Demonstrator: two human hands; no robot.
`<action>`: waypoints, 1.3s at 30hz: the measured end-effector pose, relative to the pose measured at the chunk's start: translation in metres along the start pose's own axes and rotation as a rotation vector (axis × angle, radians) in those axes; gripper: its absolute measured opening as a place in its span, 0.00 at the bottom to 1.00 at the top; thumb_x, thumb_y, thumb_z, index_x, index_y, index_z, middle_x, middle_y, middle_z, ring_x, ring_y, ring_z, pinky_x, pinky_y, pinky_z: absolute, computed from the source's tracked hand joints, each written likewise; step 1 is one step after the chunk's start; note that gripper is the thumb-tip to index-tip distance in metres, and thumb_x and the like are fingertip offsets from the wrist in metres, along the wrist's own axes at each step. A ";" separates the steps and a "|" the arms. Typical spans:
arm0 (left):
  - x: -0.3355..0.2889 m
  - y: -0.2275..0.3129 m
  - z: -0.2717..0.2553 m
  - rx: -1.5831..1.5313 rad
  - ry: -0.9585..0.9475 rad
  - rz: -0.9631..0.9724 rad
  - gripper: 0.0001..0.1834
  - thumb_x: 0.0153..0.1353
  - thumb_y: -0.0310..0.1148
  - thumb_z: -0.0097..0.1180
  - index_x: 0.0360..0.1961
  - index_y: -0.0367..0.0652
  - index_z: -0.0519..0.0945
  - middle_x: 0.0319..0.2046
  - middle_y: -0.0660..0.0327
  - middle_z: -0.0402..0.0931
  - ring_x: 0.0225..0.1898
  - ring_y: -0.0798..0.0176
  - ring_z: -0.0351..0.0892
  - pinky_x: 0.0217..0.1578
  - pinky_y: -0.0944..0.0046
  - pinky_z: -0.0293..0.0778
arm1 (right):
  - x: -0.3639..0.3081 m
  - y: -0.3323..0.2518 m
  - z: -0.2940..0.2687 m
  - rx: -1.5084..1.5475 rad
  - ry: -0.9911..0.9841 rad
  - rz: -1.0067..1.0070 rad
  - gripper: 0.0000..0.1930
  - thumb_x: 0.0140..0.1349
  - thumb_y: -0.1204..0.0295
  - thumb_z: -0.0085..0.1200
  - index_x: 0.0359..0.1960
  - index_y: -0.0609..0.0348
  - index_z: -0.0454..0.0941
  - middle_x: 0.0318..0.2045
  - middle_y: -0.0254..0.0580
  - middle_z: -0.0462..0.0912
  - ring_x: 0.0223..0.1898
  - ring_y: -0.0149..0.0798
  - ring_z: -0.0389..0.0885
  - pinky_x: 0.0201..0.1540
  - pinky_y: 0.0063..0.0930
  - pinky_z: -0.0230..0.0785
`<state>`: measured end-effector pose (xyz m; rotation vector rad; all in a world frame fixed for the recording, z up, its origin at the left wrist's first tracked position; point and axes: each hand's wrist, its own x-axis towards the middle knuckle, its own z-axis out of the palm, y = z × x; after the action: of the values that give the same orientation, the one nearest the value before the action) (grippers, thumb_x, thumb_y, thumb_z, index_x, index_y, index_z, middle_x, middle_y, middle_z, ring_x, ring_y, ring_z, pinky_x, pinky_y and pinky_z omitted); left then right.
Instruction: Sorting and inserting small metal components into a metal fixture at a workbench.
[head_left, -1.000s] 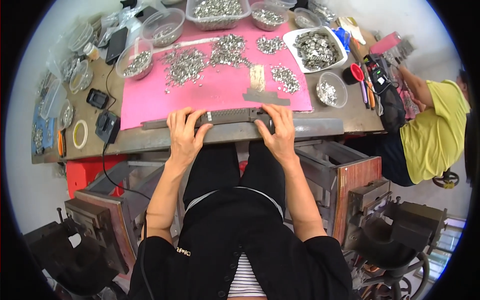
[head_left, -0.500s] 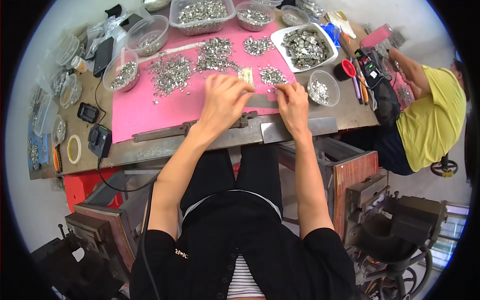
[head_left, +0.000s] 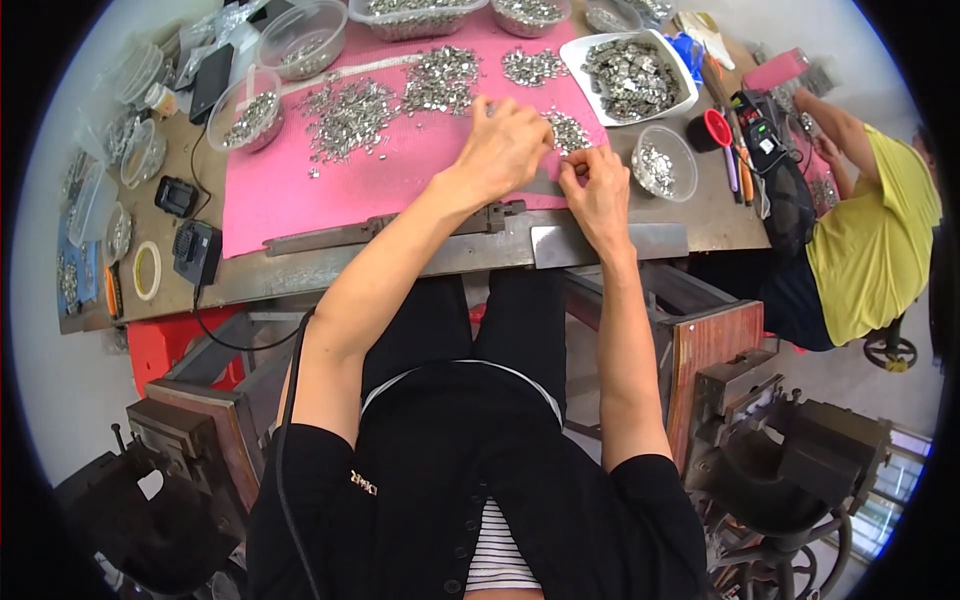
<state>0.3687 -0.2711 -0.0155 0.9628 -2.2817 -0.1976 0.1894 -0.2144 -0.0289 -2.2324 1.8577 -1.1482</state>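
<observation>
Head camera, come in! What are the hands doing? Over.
Left hand over pink mat, grip unclear. Right hand beside small silver pile, grip unclear. Left forearm blocks part of dark metal bar.

A grey-brown counter [head_left: 722,222] carries a pink ribbed mat [head_left: 345,190]. A long dark metal bar [head_left: 335,236] and a flat grey steel plate [head_left: 612,244] lie along its front edge. At the left are a yellow-and-white ring-shaped roll [head_left: 138,275] and a boxy black device [head_left: 197,252]; at the right, a round clear plastic tub [head_left: 692,172] of small silvery pieces [head_left: 656,170] stands near a red-and-black round cup [head_left: 700,133].
</observation>
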 end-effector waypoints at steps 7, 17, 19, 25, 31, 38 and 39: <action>-0.079 0.011 -0.076 -0.047 0.159 -0.147 0.03 0.62 0.29 0.59 0.36 0.45 0.81 0.35 0.64 0.77 0.44 0.59 0.74 0.56 0.52 0.58 | -0.011 -0.044 -0.007 0.355 -0.022 -0.137 0.06 0.57 0.82 0.59 0.35 0.63 0.75 0.32 0.46 0.78 0.33 0.48 0.78 0.37 0.38 0.70; -0.116 0.020 -0.066 -0.053 0.172 -0.138 0.07 0.57 0.26 0.63 0.37 0.42 0.80 0.37 0.61 0.79 0.45 0.55 0.76 0.56 0.49 0.63 | -0.027 -0.086 0.010 0.250 -0.134 -0.352 0.09 0.52 0.79 0.62 0.34 0.58 0.77 0.36 0.39 0.77 0.39 0.44 0.75 0.42 0.37 0.63; -0.116 0.019 -0.064 -0.043 0.174 -0.133 0.08 0.56 0.26 0.64 0.37 0.42 0.80 0.37 0.61 0.79 0.44 0.55 0.76 0.56 0.49 0.64 | -0.028 -0.086 0.010 0.256 -0.146 -0.349 0.08 0.53 0.79 0.62 0.35 0.58 0.78 0.37 0.39 0.79 0.40 0.44 0.76 0.43 0.36 0.65; -0.117 0.018 -0.065 -0.039 0.175 -0.130 0.07 0.54 0.26 0.64 0.35 0.42 0.80 0.36 0.62 0.78 0.44 0.56 0.76 0.57 0.48 0.65 | -0.027 -0.046 -0.001 0.280 0.038 -0.074 0.06 0.56 0.81 0.60 0.35 0.60 0.80 0.38 0.43 0.82 0.40 0.47 0.80 0.43 0.39 0.70; -0.112 0.020 -0.065 -0.042 0.169 -0.112 0.07 0.53 0.28 0.64 0.33 0.45 0.79 0.35 0.62 0.76 0.43 0.56 0.75 0.59 0.45 0.62 | -0.008 -0.008 -0.023 0.064 0.055 0.004 0.06 0.60 0.80 0.59 0.38 0.59 0.82 0.33 0.43 0.79 0.34 0.44 0.80 0.40 0.35 0.71; -0.113 0.022 -0.064 -0.089 0.168 -0.196 0.07 0.53 0.28 0.64 0.34 0.44 0.80 0.34 0.61 0.76 0.43 0.55 0.75 0.64 0.39 0.59 | 0.003 -0.001 -0.019 -0.070 -0.086 -0.122 0.04 0.58 0.76 0.59 0.36 0.56 0.82 0.34 0.41 0.77 0.40 0.46 0.76 0.43 0.41 0.64; -0.113 0.022 -0.064 -0.097 0.181 -0.186 0.07 0.54 0.27 0.64 0.35 0.43 0.80 0.34 0.61 0.76 0.43 0.55 0.75 0.64 0.38 0.59 | 0.005 0.001 -0.020 -0.036 -0.131 -0.104 0.04 0.59 0.75 0.59 0.36 0.56 0.82 0.34 0.42 0.77 0.40 0.46 0.77 0.42 0.41 0.64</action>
<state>0.4541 -0.1708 -0.0151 1.0961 -2.0007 -0.2853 0.1775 -0.2106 -0.0124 -2.3851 1.7462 -0.9625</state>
